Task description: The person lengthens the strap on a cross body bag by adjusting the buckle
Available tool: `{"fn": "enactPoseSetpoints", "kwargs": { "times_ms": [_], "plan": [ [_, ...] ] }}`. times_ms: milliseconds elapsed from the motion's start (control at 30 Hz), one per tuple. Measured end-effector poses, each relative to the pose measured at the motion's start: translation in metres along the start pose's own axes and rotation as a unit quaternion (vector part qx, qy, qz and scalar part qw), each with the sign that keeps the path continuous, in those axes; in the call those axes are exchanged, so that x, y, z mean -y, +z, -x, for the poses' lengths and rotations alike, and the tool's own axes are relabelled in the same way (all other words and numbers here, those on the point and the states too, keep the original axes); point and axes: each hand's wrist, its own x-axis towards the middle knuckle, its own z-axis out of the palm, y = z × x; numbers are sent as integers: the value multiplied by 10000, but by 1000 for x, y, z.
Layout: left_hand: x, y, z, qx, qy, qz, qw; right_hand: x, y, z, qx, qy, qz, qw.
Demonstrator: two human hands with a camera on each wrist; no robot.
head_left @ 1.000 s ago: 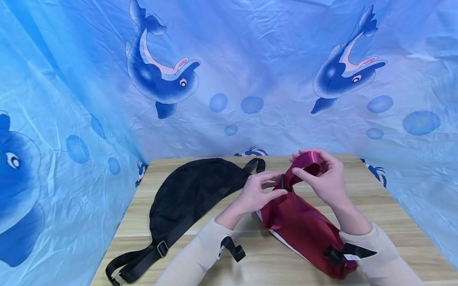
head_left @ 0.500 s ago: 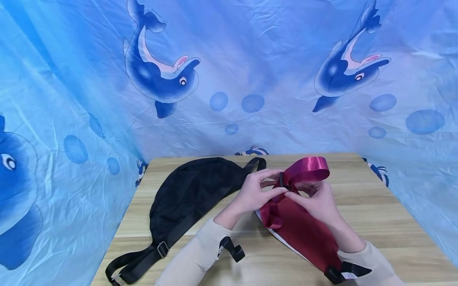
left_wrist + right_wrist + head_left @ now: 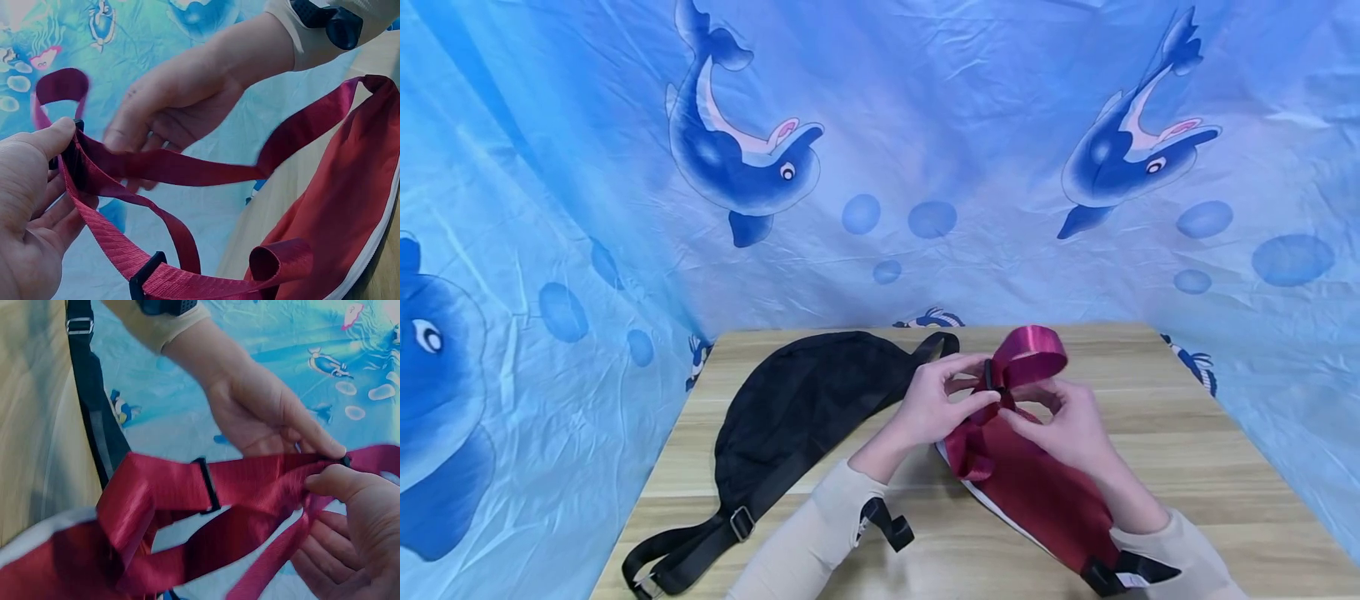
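Wooden table (image 3: 1195, 417) below, left fingers (image 3: 961, 364) pinch the buckle (image 3: 989, 375), right fingers (image 3: 334, 542) the red strap (image 3: 250, 478).

left hand (image 3: 932, 405), right hand (image 3: 1070, 427): bare | sleeves (image 3: 808, 533): cream | left strap (image 3: 896, 530): black | right strap (image 3: 1153, 569): black, white label (image 3: 1128, 579)

Red bag (image 3: 1045, 492); black bag (image 3: 808, 408); blue dolphin-print backdrop (image 3: 940, 150)

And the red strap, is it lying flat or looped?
Looped: the red strap curls up and round above the black buckle that the left hand holds.
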Motion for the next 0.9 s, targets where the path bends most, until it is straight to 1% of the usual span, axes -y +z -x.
{"fn": "enactPoseSetpoints", "kwargs": {
  "times_ms": [67, 133, 233, 333, 433, 500, 700, 833, 900],
  "plan": [
    [-1, 0, 0, 22, -40, 31, 10000, -2, 1, 2, 78, -3, 228, 9997],
    [-1, 0, 1, 88, -80, 35, 9999, -3, 3, 3, 114, -20, 275, 9996],
    [-2, 0, 0, 171, -104, -4, 9998, -4, 7, 4, 9, -53, 215, 9998],
    [-2, -2, -1, 78, -45, 7, 10000, -5, 10, 4, -96, -15, 255, 9996],
    [-3, -4, -3, -57, 7, 44, 10000, -5, 10, 5, -20, 73, 228, 9997],
    [-3, -4, -4, -65, 3, 80, 9999, -6, 9, 5, 37, 121, 160, 9998],
    [-6, -1, -4, 166, -84, -25, 9998, -5, 10, 6, -177, 73, 301, 9994],
    [-6, -2, -5, 58, -32, -25, 10000, -6, 10, 6, -41, -14, 451, 9990],
    [-6, -2, -5, 22, -36, 15, 10000, -7, 10, 6, 70, -32, 383, 9992]
  ]
}}
